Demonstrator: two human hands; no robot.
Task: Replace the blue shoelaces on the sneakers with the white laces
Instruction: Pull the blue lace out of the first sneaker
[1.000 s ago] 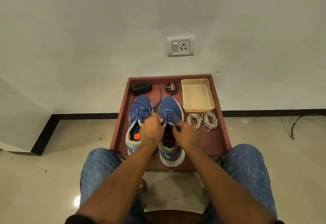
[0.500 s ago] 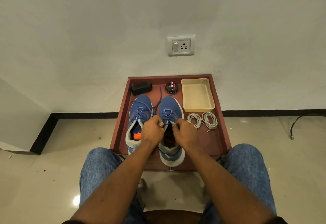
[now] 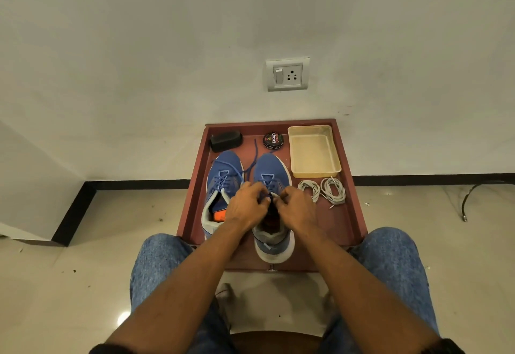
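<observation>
Two blue sneakers stand side by side on a reddish-brown tray table (image 3: 351, 222). The left sneaker (image 3: 223, 175) is laced in blue. Over the tongue of the right sneaker (image 3: 271, 171) my left hand (image 3: 245, 206) and my right hand (image 3: 296, 207) meet, both pinching its blue lace (image 3: 267, 196) near the top eyelets. A loose end of the blue lace (image 3: 254, 156) trails toward the tray's back. Two coiled white laces (image 3: 323, 190) lie to the right of the sneakers.
At the tray's back sit a black brush (image 3: 225, 140), a round shoe polish tin (image 3: 273, 140) and a beige plastic tray (image 3: 313, 151). A wall socket (image 3: 287, 74) is above. My knees in jeans flank the tray; a cable (image 3: 471, 195) lies on the floor at right.
My two hands have drawn closer together over the right sneaker's tongue and shifted slightly toward the toe. The sneakers and white laces have not moved.
</observation>
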